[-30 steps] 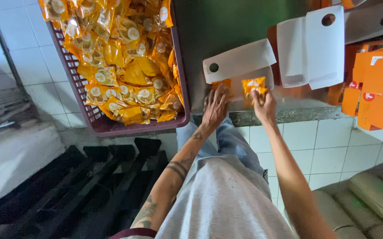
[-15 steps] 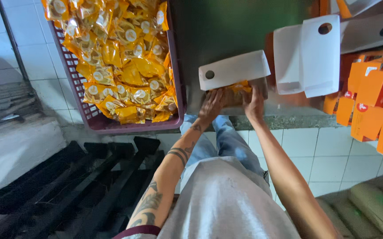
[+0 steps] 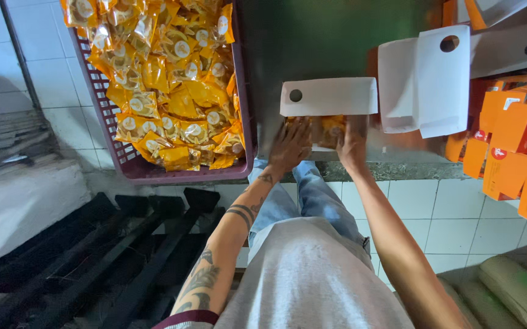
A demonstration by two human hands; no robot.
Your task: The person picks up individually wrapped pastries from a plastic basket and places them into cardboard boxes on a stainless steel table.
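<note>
- The left hand [image 3: 289, 146] lies flat, fingers spread, on the near left side of the open box [image 3: 327, 131] at the counter [image 3: 312, 49] edge; it presses rather than grips.
- The right hand [image 3: 353, 143] rests on the box's near right side, fingers curled over the rim; I cannot tell whether it grips anything inside.
- The box's white lid [image 3: 329, 96], with a round hole near its left end, stands raised over the far side.
- Yellow packets [image 3: 330, 129] show inside the box, between the two hands.
- A purple crate [image 3: 172, 170] heaped with more yellow packets sits just left of the box, overhanging the counter edge.
- Two more white lids [image 3: 425, 82] with holes lie to the right, near the box.
- Orange boxes [image 3: 519, 140] are stacked at the far right.
- Dark slats [image 3: 111, 256] lie on the floor below the crate.
</note>
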